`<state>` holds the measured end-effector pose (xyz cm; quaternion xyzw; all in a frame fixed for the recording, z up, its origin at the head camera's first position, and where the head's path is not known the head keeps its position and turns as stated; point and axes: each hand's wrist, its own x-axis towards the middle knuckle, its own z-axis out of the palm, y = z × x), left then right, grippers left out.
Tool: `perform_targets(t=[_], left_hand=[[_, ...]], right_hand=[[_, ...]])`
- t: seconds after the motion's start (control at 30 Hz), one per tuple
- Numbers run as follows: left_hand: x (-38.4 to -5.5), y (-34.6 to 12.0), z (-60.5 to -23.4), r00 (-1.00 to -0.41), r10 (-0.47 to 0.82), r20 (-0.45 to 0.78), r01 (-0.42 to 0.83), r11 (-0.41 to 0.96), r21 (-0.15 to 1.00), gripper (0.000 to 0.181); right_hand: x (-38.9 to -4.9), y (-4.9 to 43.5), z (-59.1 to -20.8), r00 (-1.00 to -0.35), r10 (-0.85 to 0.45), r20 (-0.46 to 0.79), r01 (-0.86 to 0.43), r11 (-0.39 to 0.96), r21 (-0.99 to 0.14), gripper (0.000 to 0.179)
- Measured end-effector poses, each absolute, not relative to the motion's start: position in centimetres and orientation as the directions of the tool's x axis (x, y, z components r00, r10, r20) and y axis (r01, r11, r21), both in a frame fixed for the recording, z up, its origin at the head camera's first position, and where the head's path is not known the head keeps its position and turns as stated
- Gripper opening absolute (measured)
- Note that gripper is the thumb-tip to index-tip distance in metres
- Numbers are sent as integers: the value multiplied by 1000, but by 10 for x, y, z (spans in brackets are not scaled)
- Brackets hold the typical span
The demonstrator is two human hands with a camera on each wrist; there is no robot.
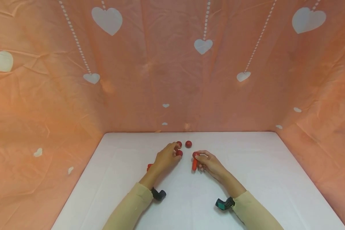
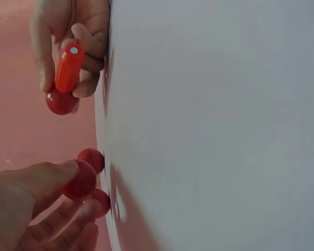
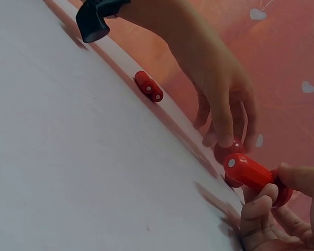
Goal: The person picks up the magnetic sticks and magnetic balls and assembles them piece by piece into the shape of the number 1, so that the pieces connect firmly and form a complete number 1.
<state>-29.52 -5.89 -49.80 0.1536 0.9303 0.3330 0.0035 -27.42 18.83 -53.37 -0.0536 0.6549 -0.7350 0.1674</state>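
Note:
A glossy red ball [image 2: 79, 180] is pinched between the thumb and fingers of my left hand [image 1: 166, 156], just above the white table. My right hand [image 1: 211, 164] holds another red ball [image 1: 195, 154], with an orange-red ribbed handle [image 3: 248, 171] set against it like a small maraca. The handle has a white dot on its free end, which points back toward me in the head view. Beyond the left hand, a red ball [image 1: 188, 144] rests on the table, and a second ball [image 1: 179, 144] beside it is partly covered by the fingers.
Several red handles [image 3: 148, 87] lie together on the table, mostly hidden by the left wrist in the head view. Dark wrist cameras [image 1: 159, 194] hang at both cuffs. An orange cloth with white hearts [image 1: 166, 80] walls in the back and sides.

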Motion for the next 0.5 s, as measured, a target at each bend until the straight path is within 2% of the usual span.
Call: perform_targets(t=[0.13, 0.5], left_hand=[[-289, -60, -500, -956, 279, 91, 269, 706, 656, 43], [-273, -65, -500, -938, 332, 97, 310, 683, 661, 33]], right_hand=[[-273, 188, -533, -939, -310, -147, 182, -88, -979, 45], [-273, 187, -533, -941, -293, -171, 204, -86, -975, 44]])
